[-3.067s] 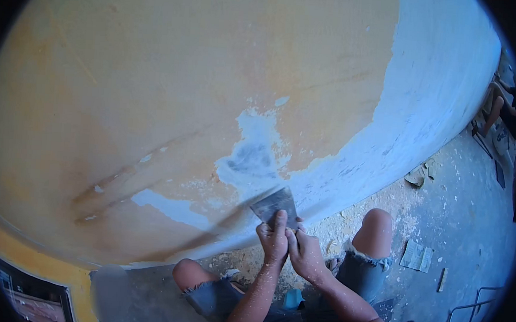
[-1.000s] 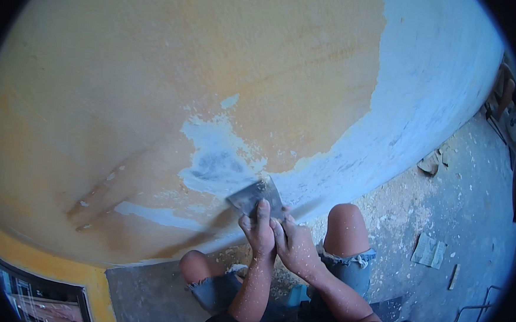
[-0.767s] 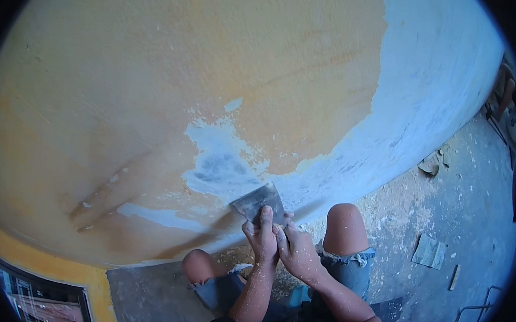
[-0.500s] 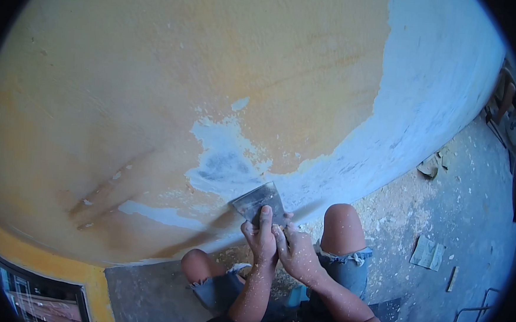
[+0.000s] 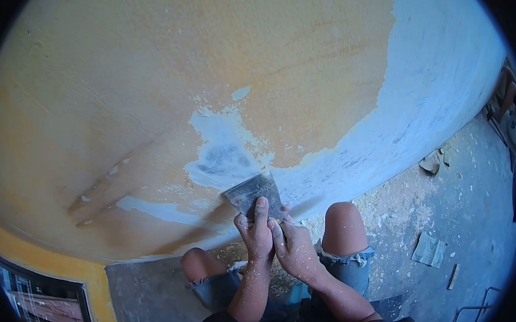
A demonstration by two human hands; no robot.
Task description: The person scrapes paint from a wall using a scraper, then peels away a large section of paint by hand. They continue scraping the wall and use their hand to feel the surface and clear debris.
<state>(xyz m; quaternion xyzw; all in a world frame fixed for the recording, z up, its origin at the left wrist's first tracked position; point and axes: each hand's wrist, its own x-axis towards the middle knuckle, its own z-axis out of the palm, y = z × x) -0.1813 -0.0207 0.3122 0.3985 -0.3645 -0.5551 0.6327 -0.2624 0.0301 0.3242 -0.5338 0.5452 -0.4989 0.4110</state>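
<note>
A wide metal scraper point(image 5: 252, 194) lies with its blade at the wall point(image 5: 173, 91), just below a bare whitish patch point(image 5: 224, 153) in the yellow paint. My left hand point(image 5: 257, 235) is closed on it, the thumb extended along the blade. Just to the right, my right hand point(image 5: 293, 249) is wrapped round the handle end, its fingers against the left hand. Both hands and forearms are speckled with pale flakes. The handle is mostly hidden by the fingers.
Paint flakes litter the grey floor point(image 5: 402, 220). On it lie a folded paper point(image 5: 428, 250), a small strip point(image 5: 453, 277) and debris point(image 5: 430, 162). A metal frame point(image 5: 474, 308) stands at lower right, a dark-framed window point(image 5: 40, 295) at lower left. My bent knees flank my hands.
The scraper and both hands have shifted slightly up and to the left along the wall, towards the bare patch. Both hands keep their hold.
</note>
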